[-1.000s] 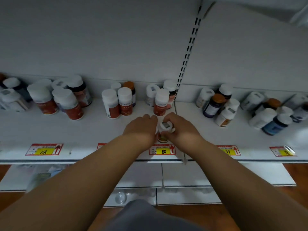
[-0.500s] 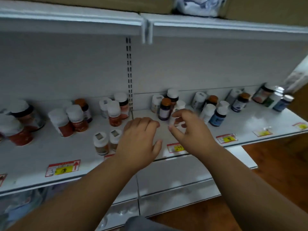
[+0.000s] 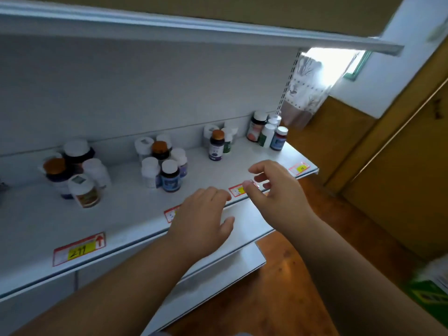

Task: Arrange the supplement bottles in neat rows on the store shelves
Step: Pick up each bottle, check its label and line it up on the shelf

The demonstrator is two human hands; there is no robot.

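Supplement bottles stand in loose clusters on a white shelf. At the left, a white-capped bottle with an orange label stands in front of several darker bottles. A middle cluster has a blue-labelled bottle at its front. Farther right stands a brown-capped dark bottle, and several more bottles crowd the shelf's right end. My left hand hovers above the shelf's front edge, fingers relaxed, holding nothing. My right hand hangs beside it with fingers loosely curled and empty.
Red-and-yellow price tags line the shelf's front edge. Another shelf runs overhead and a lower shelf juts out below. A wooden floor lies to the right, with a wooden door and a green box.
The view has swung right along the shelf. Both hands let go of the white-capped bottle set down at the front and moved right, now empty over the shelf edge.
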